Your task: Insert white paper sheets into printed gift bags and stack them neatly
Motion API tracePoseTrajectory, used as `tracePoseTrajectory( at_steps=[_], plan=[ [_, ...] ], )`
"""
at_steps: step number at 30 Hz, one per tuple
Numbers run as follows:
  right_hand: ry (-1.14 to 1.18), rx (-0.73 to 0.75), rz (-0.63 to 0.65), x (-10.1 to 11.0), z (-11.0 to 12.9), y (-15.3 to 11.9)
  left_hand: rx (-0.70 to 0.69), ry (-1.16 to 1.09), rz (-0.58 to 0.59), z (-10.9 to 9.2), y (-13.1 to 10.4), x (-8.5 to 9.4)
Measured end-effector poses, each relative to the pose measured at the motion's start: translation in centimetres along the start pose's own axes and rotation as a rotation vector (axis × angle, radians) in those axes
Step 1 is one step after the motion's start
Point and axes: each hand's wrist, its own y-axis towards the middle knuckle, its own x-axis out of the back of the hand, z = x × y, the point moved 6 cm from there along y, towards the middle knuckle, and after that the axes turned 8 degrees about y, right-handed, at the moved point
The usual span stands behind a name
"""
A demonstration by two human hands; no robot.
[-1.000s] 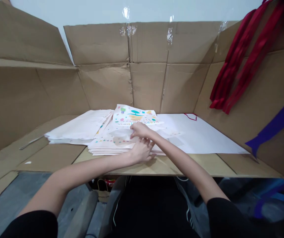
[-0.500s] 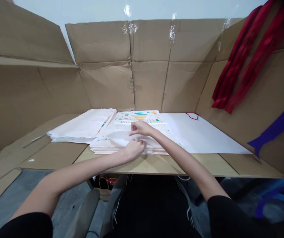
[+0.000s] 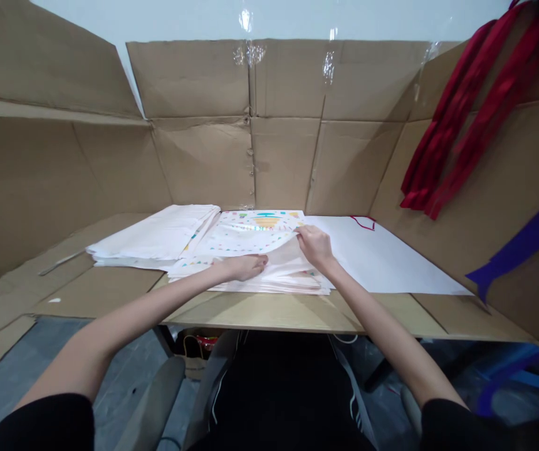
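Left of both hands lies a white pile (image 3: 156, 238), seemingly set aside. The left hand (image 3: 244, 266) rests flat, fingers loose, on the printed stack (image 3: 251, 250) on the tabletop (image 3: 269, 310). The right hand (image 3: 314, 244) pinches the top sheet (image 3: 281, 250) at its edge, lifted partway; the stack beneath looks thick, so much seems left. Right of it lies white paper (image 3: 382, 257).
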Motion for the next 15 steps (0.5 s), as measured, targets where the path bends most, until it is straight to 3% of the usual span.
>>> tracePoseTrajectory(
  at_steps=[2,4,6,9,11,15],
  plan=[
    [0.035,0.051,-0.191,1.3,0.3,0.0,-0.019,-0.017,0.012,0.7,0.4,-0.2],
    [0.077,0.155,-0.263,1.5,1.2,-0.7,0.022,0.001,-0.010,1.5,0.8,-0.3],
    [0.133,0.365,-0.128,0.2,3.1,-2.0,0.083,0.007,-0.022,2.2,1.1,-0.3],
    [0.172,0.643,0.206,-3.1,6.5,-4.7,0.144,0.015,-0.005,2.9,1.4,-0.5],
    [0.136,0.548,0.244,-4.5,7.4,-5.1,0.193,0.037,-0.004,3.3,1.4,-0.6],
    [0.104,0.082,0.246,-6.1,6.7,-3.9,0.278,0.055,-0.066,3.8,1.1,-0.3]
  ],
)
